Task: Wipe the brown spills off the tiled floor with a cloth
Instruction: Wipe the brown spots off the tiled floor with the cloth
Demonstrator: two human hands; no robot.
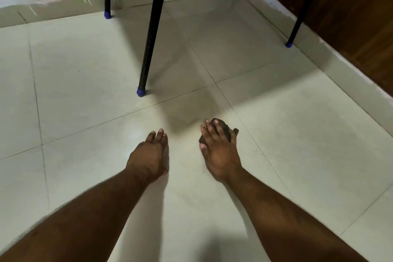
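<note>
While the right hand (219,149) presses a dark, bunched cloth (223,128) flat against the tiled floor (297,134), the left hand (151,153) rests palm-down on the tile just beside it, apparently as a prop for the person's weight. The right hand's fingers are spread and nearly straight over the cloth, with the thumb lying along its near edge, so the cloth is held down by pressure rather than pinched; only its far rim and a small corner on the right peek out from under the hand. The left hand's fingers lie together and straight, holding nothing.

As for progress, the pale tiles around both hands look largely clean. No distinct brown puddle or streak stands out anywhere in view, which suggests most of the wiping is done. A faint brownish smudge may remain on the floor just near the right wrist, though the soft focus and the shadow there make it hard to be sure. Anything lying directly under the cloth is hidden.

Beyond the hands, a black chair leg (148,49) with a blue cap (140,92) stands on the tile, and more capped legs stand further back near the skirting (63,4). The shaded patch under the chair seems free of spills, so what is left is probably a last pass near the wrist.
</note>
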